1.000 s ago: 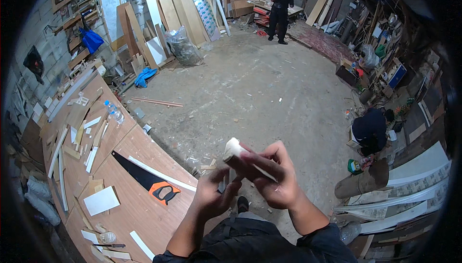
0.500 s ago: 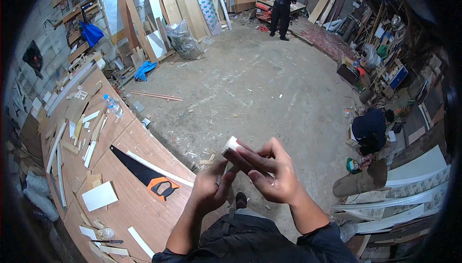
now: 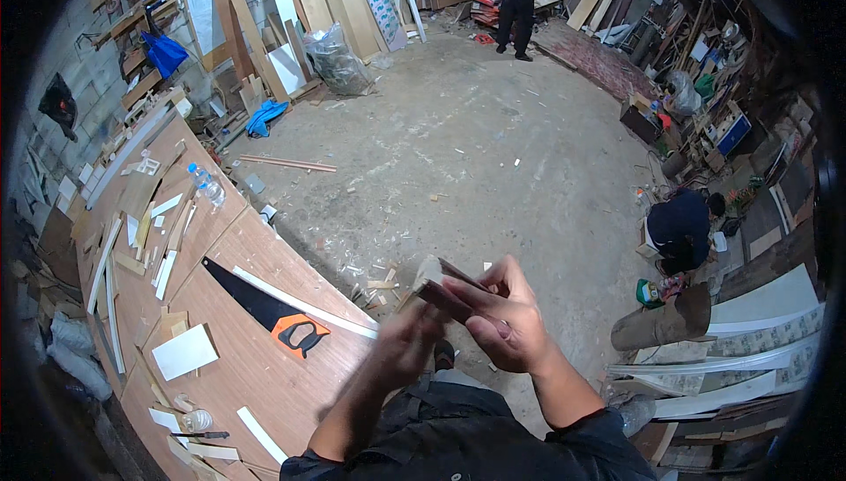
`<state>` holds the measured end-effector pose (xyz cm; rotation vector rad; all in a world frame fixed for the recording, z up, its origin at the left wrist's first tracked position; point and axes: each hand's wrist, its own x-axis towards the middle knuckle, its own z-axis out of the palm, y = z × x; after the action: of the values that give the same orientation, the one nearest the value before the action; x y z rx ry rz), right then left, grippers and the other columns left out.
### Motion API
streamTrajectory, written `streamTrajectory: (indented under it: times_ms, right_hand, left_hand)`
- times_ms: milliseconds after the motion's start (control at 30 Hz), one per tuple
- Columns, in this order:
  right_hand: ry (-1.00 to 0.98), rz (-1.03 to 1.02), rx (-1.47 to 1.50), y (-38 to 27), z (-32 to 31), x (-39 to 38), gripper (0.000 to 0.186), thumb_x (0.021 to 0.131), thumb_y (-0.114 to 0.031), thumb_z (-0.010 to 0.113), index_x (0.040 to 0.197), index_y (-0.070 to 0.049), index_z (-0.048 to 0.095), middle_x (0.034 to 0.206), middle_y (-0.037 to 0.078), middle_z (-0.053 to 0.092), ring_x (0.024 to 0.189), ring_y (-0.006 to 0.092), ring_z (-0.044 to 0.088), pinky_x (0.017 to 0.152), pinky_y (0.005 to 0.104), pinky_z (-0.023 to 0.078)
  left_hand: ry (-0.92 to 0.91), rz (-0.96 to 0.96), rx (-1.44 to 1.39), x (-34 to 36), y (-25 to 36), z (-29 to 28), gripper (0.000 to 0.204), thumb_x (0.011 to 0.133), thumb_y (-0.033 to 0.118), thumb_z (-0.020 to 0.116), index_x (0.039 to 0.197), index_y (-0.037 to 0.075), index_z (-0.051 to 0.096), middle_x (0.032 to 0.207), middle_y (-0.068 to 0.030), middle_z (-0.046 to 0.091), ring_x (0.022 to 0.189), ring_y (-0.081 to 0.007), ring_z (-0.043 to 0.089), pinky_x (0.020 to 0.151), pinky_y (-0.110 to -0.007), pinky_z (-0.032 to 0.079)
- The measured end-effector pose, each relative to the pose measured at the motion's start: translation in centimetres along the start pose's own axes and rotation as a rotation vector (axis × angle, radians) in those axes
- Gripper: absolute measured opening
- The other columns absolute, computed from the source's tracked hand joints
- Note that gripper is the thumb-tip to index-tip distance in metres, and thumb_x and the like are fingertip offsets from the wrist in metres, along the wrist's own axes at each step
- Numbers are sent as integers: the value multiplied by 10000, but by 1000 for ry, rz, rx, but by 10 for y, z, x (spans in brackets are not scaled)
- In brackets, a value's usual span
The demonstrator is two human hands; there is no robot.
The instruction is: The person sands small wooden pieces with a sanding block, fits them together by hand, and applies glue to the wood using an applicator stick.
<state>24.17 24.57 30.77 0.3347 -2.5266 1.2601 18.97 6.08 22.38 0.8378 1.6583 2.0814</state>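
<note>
In front of my body, my right hand point(image 3: 513, 315) grips a short reddish-brown piece of wood point(image 3: 446, 299), its pale end pointing up and left. Its thumb lies along the near side, with the other fingers around the far side. Close beneath the pale end is my left hand point(image 3: 407, 340), smeared by motion, so I cannot make out its fingers or whether it touches the piece. On the plywood-topped bench point(image 3: 291, 402) to my left rests a handsaw point(image 3: 256, 302) with a black blade and an orange-and-black handle, beside a long white strip point(image 3: 308, 303).
A water bottle point(image 3: 208, 186), a white square panel point(image 3: 185, 352) and several offcuts lie on the bench. One person point(image 3: 520, 1) stands at the far table; another point(image 3: 677, 227) crouches at the right. Boards point(image 3: 339, 14) lean on the back wall, and scraps litter the concrete floor point(image 3: 458, 146).
My left hand has moved slightly and become blurred near the wood's end. The right hand keeps its grip, the piece barely shifted. The far person has turned a little.
</note>
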Motion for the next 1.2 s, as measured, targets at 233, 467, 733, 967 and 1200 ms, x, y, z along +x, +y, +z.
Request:
streamTrajectory:
  times_ms: [233, 467, 733, 967, 1200]
  right_hand:
    - [178, 6, 155, 25, -2, -25, 465, 862, -290, 594, 1225, -1, 627, 856, 78, 477, 817, 196, 442, 733, 325, 384]
    - [214, -53, 221, -2, 5, 4, 528, 874, -367, 540, 1192, 45, 623, 898, 59, 439, 849, 173, 419, 770, 287, 361]
    - [113, 10, 245, -18, 14, 14, 483, 846, -306, 590, 1225, -9, 627, 940, 62, 439, 863, 181, 440, 812, 293, 378]
    - [53, -36, 226, -18, 16, 25, 465, 853, -285, 616, 1240, -27, 625, 934, 73, 448, 856, 186, 449, 793, 291, 384]
    - [9, -37, 129, -13, 12, 16, 458, 828, -178, 646, 1274, -79, 615, 888, 101, 496, 833, 222, 476, 737, 312, 416]
  left_hand:
    - [288, -171, -155, -2, 26, -39, 490, 975, 470, 478, 1041, -12, 542, 668, 15, 484, 523, -45, 381, 487, -199, 316]
    - [197, -121, -203, -2, 30, -32, 397, 917, 325, 622, 1099, -20, 546, 801, -21, 575, 613, -54, 499, 543, -203, 409]
    - [224, -239, 363, 2, 45, -21, 448, 833, 250, 703, 1161, 34, 487, 882, -129, 660, 831, -219, 645, 742, -349, 514]
    - [88, -176, 306, 4, 54, -16, 512, 991, 433, 385, 1178, -4, 573, 850, -206, 645, 793, -324, 650, 693, -379, 488]
    - [91, -92, 436, 4, 55, -19, 431, 992, 359, 417, 1182, 1, 564, 895, -256, 636, 858, -441, 626, 706, -428, 489]
